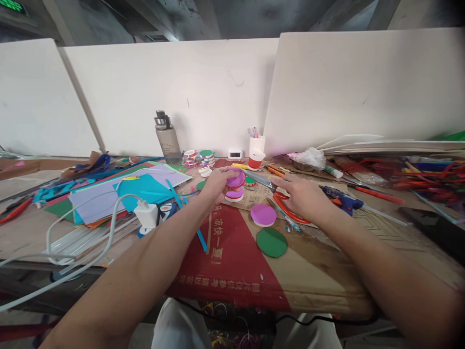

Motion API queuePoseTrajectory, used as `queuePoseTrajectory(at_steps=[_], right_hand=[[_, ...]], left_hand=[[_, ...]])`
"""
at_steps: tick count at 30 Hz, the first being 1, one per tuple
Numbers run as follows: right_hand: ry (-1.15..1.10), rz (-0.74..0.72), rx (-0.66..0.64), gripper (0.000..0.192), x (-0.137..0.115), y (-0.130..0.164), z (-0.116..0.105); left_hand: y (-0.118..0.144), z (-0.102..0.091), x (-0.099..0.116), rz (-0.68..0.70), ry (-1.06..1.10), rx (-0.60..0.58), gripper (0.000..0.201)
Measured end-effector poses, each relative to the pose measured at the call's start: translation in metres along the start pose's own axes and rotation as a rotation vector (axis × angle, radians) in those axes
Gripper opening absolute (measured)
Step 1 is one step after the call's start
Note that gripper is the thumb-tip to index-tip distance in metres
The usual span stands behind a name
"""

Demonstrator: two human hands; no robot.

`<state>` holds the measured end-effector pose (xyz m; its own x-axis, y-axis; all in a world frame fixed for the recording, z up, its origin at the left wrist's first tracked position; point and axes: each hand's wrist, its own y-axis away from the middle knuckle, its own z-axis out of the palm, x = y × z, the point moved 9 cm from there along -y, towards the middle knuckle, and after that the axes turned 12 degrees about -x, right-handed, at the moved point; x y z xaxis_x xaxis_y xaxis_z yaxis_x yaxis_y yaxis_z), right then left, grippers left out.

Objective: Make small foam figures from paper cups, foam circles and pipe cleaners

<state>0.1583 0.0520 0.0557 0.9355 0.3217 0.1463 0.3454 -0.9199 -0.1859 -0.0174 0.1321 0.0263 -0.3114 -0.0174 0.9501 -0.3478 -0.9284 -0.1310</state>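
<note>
My left hand (pixel 216 185) pinches a small round purple piece with a red rim (pixel 237 179) above the cardboard. My right hand (pixel 298 195) is closed on a pair of scissors (pixel 260 180) with orange-red handles; the blades point left, towards the purple piece. I cannot tell whether they touch it. Just below the held piece sits another purple-topped round piece (pixel 234 195). Nearer to me, a purple disc (pixel 263 215) and a green disc (pixel 271 242) lie flat. Beside the scissors handles is a pen (pixel 290 220).
Coloured paper sheets (pixel 141 191), a white charger with cables (pixel 146 214) and blue strips lie left. A grey bottle (pixel 167 138), stacked round pieces (pixel 207 157), a small clock (pixel 235 154) and paper cups (pixel 256 159) stand behind. Rightward are a blue glue gun (pixel 343 199) and a phone (pixel 432 228).
</note>
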Motion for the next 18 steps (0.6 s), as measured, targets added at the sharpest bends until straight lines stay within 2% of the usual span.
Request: queuePoseTrajectory(at_steps=[18], right_hand=[[0.014,-0.014,0.013,0.043,-0.0037,-0.0002,0.0001]], left_hand=[[-0.0042,-0.0034,-0.0016,-0.024,-0.021,-0.036,0.014]])
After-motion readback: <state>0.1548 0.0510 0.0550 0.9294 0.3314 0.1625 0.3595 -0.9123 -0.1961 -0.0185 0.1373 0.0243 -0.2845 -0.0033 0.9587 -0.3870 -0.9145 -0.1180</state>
